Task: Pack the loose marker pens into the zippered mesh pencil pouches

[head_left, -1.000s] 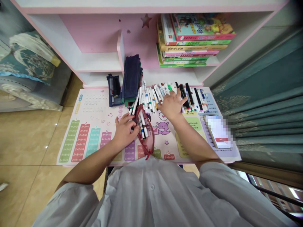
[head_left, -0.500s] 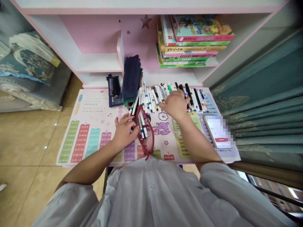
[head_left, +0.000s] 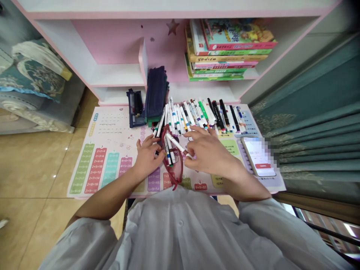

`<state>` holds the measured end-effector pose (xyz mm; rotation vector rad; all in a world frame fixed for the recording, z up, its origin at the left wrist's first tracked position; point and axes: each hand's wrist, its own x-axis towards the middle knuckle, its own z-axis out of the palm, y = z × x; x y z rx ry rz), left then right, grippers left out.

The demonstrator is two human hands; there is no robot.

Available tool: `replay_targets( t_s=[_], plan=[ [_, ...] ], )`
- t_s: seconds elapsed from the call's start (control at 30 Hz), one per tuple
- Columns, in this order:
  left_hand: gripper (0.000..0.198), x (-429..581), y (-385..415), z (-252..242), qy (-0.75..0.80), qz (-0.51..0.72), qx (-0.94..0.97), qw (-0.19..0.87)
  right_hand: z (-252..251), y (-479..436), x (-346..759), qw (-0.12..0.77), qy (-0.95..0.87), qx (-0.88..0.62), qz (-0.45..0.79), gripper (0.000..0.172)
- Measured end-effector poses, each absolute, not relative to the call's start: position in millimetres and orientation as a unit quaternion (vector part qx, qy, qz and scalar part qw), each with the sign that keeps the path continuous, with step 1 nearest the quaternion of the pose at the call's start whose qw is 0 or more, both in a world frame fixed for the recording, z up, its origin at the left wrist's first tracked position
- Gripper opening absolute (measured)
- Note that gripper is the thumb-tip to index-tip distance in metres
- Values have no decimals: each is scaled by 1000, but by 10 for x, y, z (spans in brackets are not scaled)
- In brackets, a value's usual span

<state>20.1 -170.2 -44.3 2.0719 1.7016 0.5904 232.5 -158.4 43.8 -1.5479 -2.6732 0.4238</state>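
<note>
One white marker (head_left: 174, 140) sits in my pinched right grip (head_left: 207, 153); my left grip (head_left: 149, 156), pinching the red mesh pouch (head_left: 177, 171), should steady it.

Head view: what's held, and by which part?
Right hand pinches a white marker near its brown-banded end. Left hand is at the red pouch; grip unclear.

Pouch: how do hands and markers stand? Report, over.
Right hand holding white marker over pouch. Left hand at pouch's left edge. Pouch open, other markers inside. Phone off right, seemingly out of the way.
</note>
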Motion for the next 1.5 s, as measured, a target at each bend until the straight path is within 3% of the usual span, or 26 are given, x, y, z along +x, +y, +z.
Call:
replay_targets(
  t_s=[0.43, 0.7, 0.83, 1.03, 1.17, 1.5],
  plan=[
    [18, 196, -1706, -428, 607, 203, 745, 187, -25, -1659, 1868, -21, -861, -504, 68, 28],
    [18, 191, -1711, -460, 604, 219, 743, 187, -126, -1646, 1822, -28, -857, -513, 48, 26],
    [18, 200, -1711, -427, 603, 217, 743, 192, -97, -1464, 1947, 29, -850, -520, 81, 22],
    [19, 203, -1708, -429, 607, 215, 740, 197, -304, -882, 2171, 184, -740, -645, 47, 16],
    [18, 189, -1708, -465, 604, 217, 741, 197, -457, -658, 2166, 220, -714, -661, 70, 16],
    [18, 178, -1700, -475, 604, 220, 739, 201, -411, -477, 2000, 131, -709, -691, 52, 29]
  ],
)
